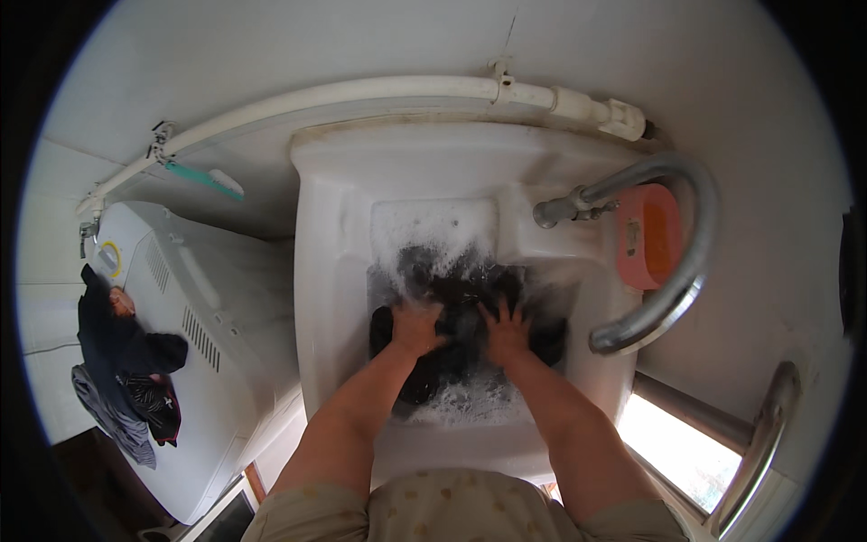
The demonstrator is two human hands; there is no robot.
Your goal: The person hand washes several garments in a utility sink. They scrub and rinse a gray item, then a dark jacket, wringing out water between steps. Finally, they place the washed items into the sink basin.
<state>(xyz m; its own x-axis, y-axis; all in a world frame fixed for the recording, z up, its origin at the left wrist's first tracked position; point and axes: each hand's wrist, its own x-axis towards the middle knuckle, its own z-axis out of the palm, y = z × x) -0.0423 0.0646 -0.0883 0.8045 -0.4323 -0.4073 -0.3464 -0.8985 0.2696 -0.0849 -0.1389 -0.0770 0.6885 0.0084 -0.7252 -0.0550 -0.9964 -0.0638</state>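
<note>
A white ceramic sink (332,284) in front of me holds water, foam and dark wet cloth (467,345). My left hand (414,326) presses down on the left part of the cloth, its thumb held out to the side. Its fingertips are blurred at the foam and water, so a grasp there cannot be made out. To the right, my right hand (508,333) rests on the cloth with its fingers spread. White suds (437,227) gather along the far side, and more foam (467,403) lies near the front wall.
A curved metal faucet (698,271) arches over the sink's right edge, beside a pink plastic container (626,251). At left stands a white washing machine (223,379) with dark clothes (129,345) on it. A green-handled brush (203,177) hangs from the white wall pipe (379,88).
</note>
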